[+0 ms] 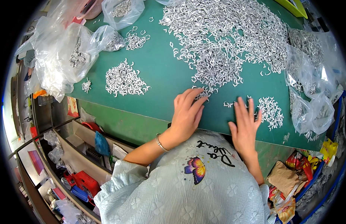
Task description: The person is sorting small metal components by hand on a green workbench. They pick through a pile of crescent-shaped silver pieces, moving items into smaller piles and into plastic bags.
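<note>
Small silver curved metal pieces (pixel 217 67) lie in a large heap across the far middle and right of the green tabletop (pixel 161 74). My left hand (pixel 186 114) is at the near tip of this heap, fingers apart and bent over a few pieces (pixel 205 92). To its right, my right hand (pixel 245 125) lies palm down with fingers spread, beside a smaller pile of the pieces (pixel 270 113). A few loose pieces (pixel 228 105) sit between my hands. What is under the fingertips is partly hidden. A metal bangle (pixel 160 142) circles my left wrist.
Another pile of pieces (pixel 125 79) lies on the left, with a small cluster of rings (pixel 136 39) beyond it. Clear plastic bags (pixel 55 56) crowd the left edge, and filled bags (pixel 313 106) the right. Open drawers (pixel 81 149) stand below on the left.
</note>
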The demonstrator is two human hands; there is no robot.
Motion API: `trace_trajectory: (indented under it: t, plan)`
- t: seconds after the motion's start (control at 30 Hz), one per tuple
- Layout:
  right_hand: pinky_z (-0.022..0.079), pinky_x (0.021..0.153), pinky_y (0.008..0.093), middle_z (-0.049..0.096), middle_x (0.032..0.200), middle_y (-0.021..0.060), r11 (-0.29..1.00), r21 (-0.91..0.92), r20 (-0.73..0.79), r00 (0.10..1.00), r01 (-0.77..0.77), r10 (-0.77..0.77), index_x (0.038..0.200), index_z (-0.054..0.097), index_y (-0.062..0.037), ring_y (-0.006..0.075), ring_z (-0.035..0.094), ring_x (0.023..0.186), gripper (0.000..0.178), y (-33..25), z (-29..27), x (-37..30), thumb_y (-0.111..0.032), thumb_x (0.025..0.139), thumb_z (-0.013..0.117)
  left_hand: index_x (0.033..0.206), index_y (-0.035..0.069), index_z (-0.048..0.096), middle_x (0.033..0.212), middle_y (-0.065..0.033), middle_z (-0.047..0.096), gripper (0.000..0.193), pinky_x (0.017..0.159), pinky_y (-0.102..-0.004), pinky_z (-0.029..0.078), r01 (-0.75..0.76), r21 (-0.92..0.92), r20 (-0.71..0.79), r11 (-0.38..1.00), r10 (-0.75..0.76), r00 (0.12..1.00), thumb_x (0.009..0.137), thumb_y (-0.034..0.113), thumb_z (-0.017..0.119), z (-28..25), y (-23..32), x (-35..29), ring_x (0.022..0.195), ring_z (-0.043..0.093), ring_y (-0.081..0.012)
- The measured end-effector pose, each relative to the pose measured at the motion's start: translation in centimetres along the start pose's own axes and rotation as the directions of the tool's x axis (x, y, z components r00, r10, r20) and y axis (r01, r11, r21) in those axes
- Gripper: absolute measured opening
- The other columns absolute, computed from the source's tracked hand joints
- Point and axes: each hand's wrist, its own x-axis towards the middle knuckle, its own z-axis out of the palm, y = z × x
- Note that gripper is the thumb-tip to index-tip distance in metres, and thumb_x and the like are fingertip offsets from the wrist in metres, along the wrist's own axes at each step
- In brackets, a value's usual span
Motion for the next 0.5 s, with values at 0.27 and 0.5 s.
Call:
trace_trajectory:
  t: [0.27, 0.5]
  plan:
    - [0.006, 0.113, 0.0639, 0.040, 0.151, 0.0061, 0.999, -0.016, -0.003, 1.000, -0.030, 0.029, 0.138, 0.049, -0.0025, 0.0334, 0.024, 0.146, 0.054, 0.6, -0.2, -0.9, -0.019, 0.088, 0.061, 0.113, 0.007, 0.065, 0.124, -0.0079, 0.056, 0.036, 0.094, -0.0444, 0.035, -0.057, 0.001, 0.025, 0.998, 0.057, 0.998, 0.078, 0.002, 0.070, 1.2, 0.9, 0.4, 0.114, 0.051, -0.0297]
    - [0.006, 0.111, 0.0646, 0.041, 0.151, 0.0084, 0.997, 0.001, -0.137, 0.988, -0.077, 0.076, 0.138, 0.049, -0.0021, 0.0350, 0.025, 0.145, 0.052, 1.3, 0.0, -1.9, -0.015, 0.089, 0.059, 0.110, 0.008, 0.066, 0.111, -0.0063, 0.057, 0.034, 0.085, -0.0397, 0.034, -0.074, 0.000, 0.039, 0.997, 0.074, 0.997, 0.077, 0.007, 0.074, 3.3, 2.7, 2.2, 0.100, 0.053, -0.0247]
